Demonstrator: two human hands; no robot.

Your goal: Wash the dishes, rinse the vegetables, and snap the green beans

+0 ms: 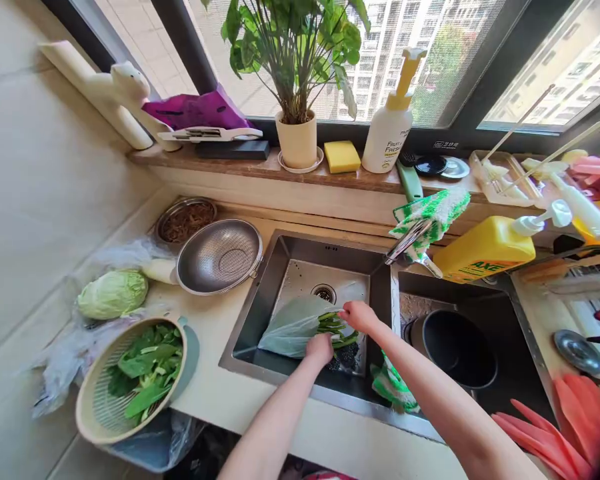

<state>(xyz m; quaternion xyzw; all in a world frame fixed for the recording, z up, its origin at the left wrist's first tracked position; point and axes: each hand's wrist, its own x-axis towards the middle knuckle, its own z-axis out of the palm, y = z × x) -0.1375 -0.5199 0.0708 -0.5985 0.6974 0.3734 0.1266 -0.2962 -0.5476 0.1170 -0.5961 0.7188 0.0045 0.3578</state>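
Observation:
Inside the left sink basin (253, 337) lies a thin, see-through plastic bag (290, 328) with green vegetable stems (331, 325) showing at its mouth. My left hand (320, 349) is closed on the near edge of the bag's mouth, beside the stems. At the far edge of the same mouth, my right hand (359, 317) pinches the bag with its fingers together. The leafy ends of the vegetable are hidden inside the bag. Behind the bag the round drain (324, 293) is in view.
A colander of green leaves (147, 370), a metal strainer (220, 257) and a cabbage (113, 293) are on the left counter. A black pot (460, 348) sits in the right basin. Near the faucet (407, 241) stands a yellow AXE bottle (490, 248). Pink gloves (555, 427) lie at right.

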